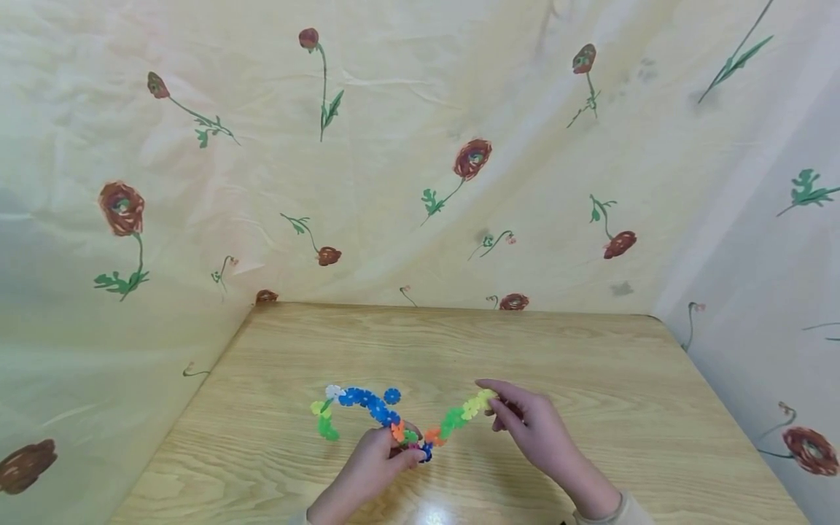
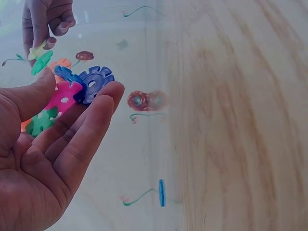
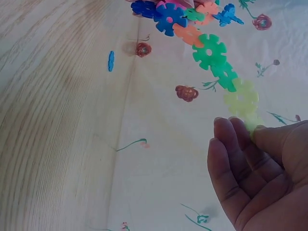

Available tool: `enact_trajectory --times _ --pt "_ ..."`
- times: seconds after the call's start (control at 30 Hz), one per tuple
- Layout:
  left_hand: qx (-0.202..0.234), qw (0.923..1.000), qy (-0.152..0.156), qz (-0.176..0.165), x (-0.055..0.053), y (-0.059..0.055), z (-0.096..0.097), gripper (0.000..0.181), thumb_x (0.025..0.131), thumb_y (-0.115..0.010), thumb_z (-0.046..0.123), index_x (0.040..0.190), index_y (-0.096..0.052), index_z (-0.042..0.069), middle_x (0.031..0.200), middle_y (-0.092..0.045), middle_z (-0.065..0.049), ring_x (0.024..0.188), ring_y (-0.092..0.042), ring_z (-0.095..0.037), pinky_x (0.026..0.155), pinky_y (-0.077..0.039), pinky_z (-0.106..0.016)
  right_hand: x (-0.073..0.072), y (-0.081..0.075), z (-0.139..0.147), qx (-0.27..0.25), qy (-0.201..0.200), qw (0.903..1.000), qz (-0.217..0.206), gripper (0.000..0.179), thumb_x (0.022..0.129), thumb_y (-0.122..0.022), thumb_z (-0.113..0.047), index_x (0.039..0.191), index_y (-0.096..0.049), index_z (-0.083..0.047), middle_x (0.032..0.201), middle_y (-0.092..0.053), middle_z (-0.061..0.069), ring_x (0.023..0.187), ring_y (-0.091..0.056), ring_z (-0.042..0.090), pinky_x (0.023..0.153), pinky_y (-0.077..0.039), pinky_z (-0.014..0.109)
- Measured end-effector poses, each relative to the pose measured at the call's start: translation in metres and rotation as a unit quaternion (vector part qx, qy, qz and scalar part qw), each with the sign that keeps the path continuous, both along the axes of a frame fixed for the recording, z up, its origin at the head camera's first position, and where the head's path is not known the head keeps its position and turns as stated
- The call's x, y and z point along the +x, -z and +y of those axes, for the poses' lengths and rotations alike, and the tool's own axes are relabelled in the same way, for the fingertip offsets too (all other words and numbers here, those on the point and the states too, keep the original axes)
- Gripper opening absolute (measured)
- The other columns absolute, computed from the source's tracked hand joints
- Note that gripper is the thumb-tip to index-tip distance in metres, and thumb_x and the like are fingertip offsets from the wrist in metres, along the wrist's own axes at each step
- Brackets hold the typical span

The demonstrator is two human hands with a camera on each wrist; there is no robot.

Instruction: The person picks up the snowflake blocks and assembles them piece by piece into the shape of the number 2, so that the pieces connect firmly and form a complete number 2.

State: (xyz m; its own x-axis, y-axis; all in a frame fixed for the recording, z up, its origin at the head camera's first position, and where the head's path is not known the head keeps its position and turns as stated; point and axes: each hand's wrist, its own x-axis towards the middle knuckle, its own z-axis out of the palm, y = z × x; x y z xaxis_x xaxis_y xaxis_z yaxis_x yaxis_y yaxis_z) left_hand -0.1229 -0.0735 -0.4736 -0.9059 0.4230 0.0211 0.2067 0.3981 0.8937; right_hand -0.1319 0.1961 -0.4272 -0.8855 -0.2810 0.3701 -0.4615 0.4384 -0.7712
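Observation:
A chain of notched plastic snowflake discs (image 1: 367, 402) stretches between and beyond both hands. My left hand (image 1: 374, 461) grips its middle; in the left wrist view the thumb and fingers are around a pink disc (image 2: 65, 97), with a dark blue disc (image 2: 102, 90) by the fingertips. My right hand (image 1: 541, 432) pinches the yellow end disc between thumb and fingers. From there, another yellow disc (image 3: 240, 97), green discs (image 3: 209, 51) and an orange disc (image 3: 187, 34) lead back to the left hand. Blue, white, yellow and green discs form the far left part.
A single blue disc (image 1: 392, 396) is apart from the chain, over the wooden table (image 1: 558, 350). Flower-printed cloth (image 1: 394, 146) hangs behind the table and along both sides.

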Motion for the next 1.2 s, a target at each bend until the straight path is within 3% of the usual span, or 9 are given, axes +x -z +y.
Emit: enact_trajectory --times 0.3,0.47,0.63,0.77,0.9,1.2 --pt "-0.009 0.9998 0.001 -0.019 0.003 -0.002 0.001 0.007 0.091 -0.070 0.026 0.090 -0.069 0.019 0.077 -0.064 0.006 0.067 -0.056 -0.005 0.061 -0.049 -0.023 0.000 0.007 -0.004 -0.010 0.013 0.9994 0.029 0.019 0.094 -0.062 0.001 0.108 -0.060 -0.011 0.078 -0.065 -0.007 0.059 -0.062 0.009 0.053 -0.054 0.030" --pt "-0.009 0.9998 0.003 -0.015 0.002 0.000 0.001 0.007 0.091 -0.069 0.028 0.091 -0.068 0.021 0.076 -0.063 0.008 0.067 -0.056 -0.004 0.062 -0.049 -0.023 0.001 0.009 -0.010 -0.028 0.030 0.9984 0.039 0.023 0.097 -0.060 -0.004 0.115 -0.068 -0.015 0.076 -0.059 -0.007 0.059 -0.062 0.010 0.052 -0.053 0.028" --pt "0.000 1.0000 0.008 -0.006 0.002 0.003 0.002 0.007 0.091 -0.069 0.028 0.093 -0.069 0.021 0.077 -0.063 0.010 0.068 -0.057 -0.003 0.063 -0.050 -0.023 0.001 0.012 -0.017 -0.031 0.047 0.9957 0.074 0.031 0.094 -0.060 0.004 0.122 -0.063 -0.010 0.076 -0.060 -0.009 0.059 -0.060 0.006 0.051 -0.052 0.026" --pt "-0.001 1.0000 0.006 -0.006 0.002 0.001 0.003 0.006 0.091 -0.069 0.027 0.092 -0.069 0.021 0.077 -0.063 0.010 0.067 -0.056 -0.003 0.063 -0.049 -0.023 0.000 0.012 -0.021 -0.051 0.050 0.9920 0.104 0.030 0.091 -0.061 0.009 0.117 -0.057 -0.005 0.075 -0.062 -0.008 0.059 -0.061 0.006 0.053 -0.054 0.025" --pt "-0.001 0.9999 0.005 -0.012 0.002 0.001 0.003 0.006 0.091 -0.069 0.027 0.093 -0.069 0.021 0.078 -0.064 0.009 0.068 -0.057 -0.003 0.063 -0.050 -0.023 0.001 0.013 -0.024 -0.070 0.059 0.9886 0.120 0.025 0.091 -0.061 0.009 0.112 -0.062 -0.005 0.076 -0.063 -0.005 0.059 -0.060 0.008 0.054 -0.054 0.024" --pt "-0.002 1.0000 0.004 -0.007 0.002 0.003 0.003 0.006 0.091 -0.069 0.028 0.092 -0.069 0.022 0.077 -0.063 0.011 0.068 -0.057 -0.003 0.063 -0.050 -0.023 0.001 0.021 -0.030 -0.048 0.076 0.9832 0.159 0.037 0.088 -0.063 0.011 0.120 -0.062 -0.009 0.075 -0.066 -0.002 0.057 -0.061 0.010 0.051 -0.050 0.020"
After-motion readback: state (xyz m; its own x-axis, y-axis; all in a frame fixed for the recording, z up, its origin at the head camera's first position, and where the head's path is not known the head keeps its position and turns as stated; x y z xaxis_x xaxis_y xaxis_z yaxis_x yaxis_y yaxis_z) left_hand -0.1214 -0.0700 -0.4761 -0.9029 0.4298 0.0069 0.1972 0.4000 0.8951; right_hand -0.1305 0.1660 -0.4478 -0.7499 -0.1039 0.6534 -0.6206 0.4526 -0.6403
